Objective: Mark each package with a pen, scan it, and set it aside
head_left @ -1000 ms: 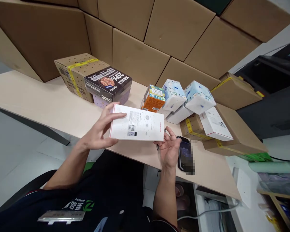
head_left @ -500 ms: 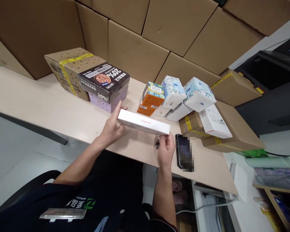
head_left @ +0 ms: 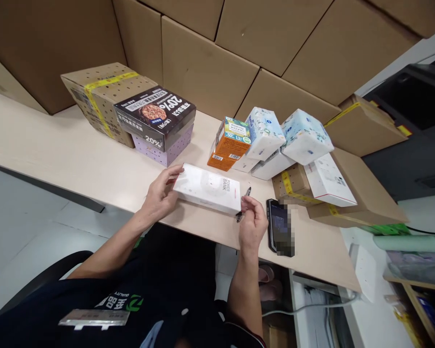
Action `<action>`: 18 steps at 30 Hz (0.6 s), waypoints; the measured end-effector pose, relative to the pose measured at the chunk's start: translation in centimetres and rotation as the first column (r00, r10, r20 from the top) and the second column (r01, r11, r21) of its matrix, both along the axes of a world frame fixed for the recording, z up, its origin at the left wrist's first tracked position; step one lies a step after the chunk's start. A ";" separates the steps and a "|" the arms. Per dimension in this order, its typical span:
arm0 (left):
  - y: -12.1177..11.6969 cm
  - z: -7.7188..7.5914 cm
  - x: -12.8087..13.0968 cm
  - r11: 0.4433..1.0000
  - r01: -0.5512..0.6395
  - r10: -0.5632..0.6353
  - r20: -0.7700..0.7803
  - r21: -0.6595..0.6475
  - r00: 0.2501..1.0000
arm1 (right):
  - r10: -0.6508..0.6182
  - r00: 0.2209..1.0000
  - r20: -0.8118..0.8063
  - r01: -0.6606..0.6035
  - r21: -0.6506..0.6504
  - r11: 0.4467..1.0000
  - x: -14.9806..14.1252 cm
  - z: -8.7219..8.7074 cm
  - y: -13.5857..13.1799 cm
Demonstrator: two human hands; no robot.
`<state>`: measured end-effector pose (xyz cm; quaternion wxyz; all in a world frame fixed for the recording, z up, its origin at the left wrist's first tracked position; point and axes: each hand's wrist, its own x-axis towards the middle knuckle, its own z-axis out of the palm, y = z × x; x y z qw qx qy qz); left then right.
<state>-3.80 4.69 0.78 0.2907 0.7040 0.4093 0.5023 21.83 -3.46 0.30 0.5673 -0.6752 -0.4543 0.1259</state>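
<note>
A flat white power bank box (head_left: 206,187) is between my hands above the front of the table, its broad printed face turned up. My left hand (head_left: 161,194) grips the left end, with the thumb on the near side and fingers at the far corner. At the other end, my right hand (head_left: 253,221) holds the near right corner with curled fingers. A dark pen (head_left: 249,191) lies on the table beyond this end, partly hidden by the right hand. To the right of that hand lies a black phone-like device (head_left: 278,227), its screen partly blurred.
A dark cookie box (head_left: 155,113) rests on a lilac box (head_left: 166,150), beside a taped carton (head_left: 101,96). Ahead stand an orange box (head_left: 226,150) and two tissue packs (head_left: 266,133). More cartons (head_left: 358,193) fill the right side. Large cardboard boxes (head_left: 206,67) line the table's back.
The power bank box has tilted so its broad face shows instead of its narrow side. Both hands keep hold of it, and more of the pen is visible.
</note>
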 end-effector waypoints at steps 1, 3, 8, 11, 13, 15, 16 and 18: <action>-0.1 0.0 -0.1 1.000 0.007 -0.006 0.017 -0.013 1.000 | -0.048 0.997 0.061 0.046 0.020 0.999 0.1 0.0 0.0; 0.0 0.1 -0.3 1.000 -0.014 0.015 0.029 -0.014 0.999 | -0.162 0.966 0.202 0.154 0.051 0.987 0.3 0.0 0.1; 0.2 0.5 0.3 0.990 -0.144 0.140 -0.142 -0.016 0.980 | -0.114 0.916 0.385 0.215 -0.231 0.949 0.3 -0.1 0.3; 0.2 0.5 0.8 0.991 -0.135 0.133 -0.329 0.017 0.935 | -0.023 0.912 0.410 0.196 -0.386 0.902 0.0 0.0 0.4; 0.1 0.4 1.0 0.993 -0.116 0.113 -0.425 0.020 0.898 | 0.002 0.908 0.419 0.192 -0.420 0.887 0.0 0.1 0.6; 0.0 0.5 1.1 0.994 -0.111 0.095 -0.485 -0.004 0.869 | 0.004 0.909 0.416 0.191 -0.425 0.885 0.1 0.2 0.7; -0.1 0.5 1.1 0.994 -0.111 0.087 -0.503 -0.019 0.860 | -0.007 0.914 0.406 0.191 -0.415 0.890 0.2 0.3 0.7; -0.2 0.7 1.1 0.994 -0.103 0.070 -0.522 -0.035 0.850 | -0.043 0.941 0.335 0.166 -0.346 0.923 0.4 0.3 0.6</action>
